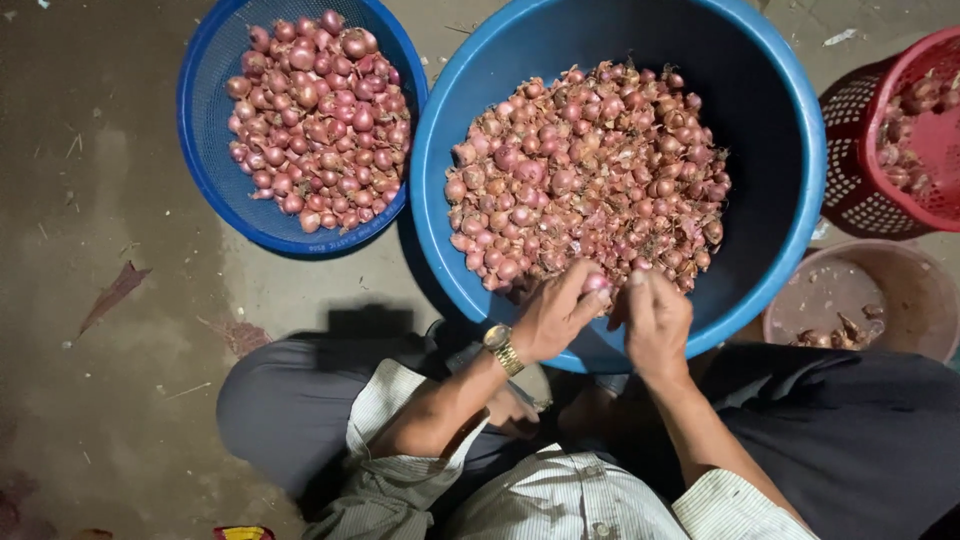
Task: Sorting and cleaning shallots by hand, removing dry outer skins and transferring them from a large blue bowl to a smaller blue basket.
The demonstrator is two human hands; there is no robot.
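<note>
Pink shallot (596, 283) sits between our hands, pinched by the left hand (553, 318) at its 1 o'clock; the right hand (655, 322) closes against it from the other side. Both hands meet over the big tub (790, 180), at its 6 o'clock rim.

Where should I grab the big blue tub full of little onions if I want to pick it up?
Probably the big blue tub is best held by its rolled rim, both hands on opposite sides, fingers curled under the lip. It is wide, round and heaped with shallots, so one hand would tip it. The left hand and right hand are busy with one shallot.
</note>
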